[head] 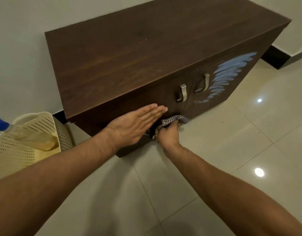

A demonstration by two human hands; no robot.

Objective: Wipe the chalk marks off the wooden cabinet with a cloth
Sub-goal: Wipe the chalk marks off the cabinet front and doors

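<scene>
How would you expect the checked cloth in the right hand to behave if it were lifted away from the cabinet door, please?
The checked cloth is bunched and folded in the right hand, so it probably hangs floppy when lifted. It looks thin, so likely light. Its loose end drapes beyond the fingers, so it may trail or snag on the cabinet handle.

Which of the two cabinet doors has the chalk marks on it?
The right door, far from both hands. Pale blue chalk strokes cover it beside its handle. The left door, near the cloth, looks plain dark wood.
</scene>
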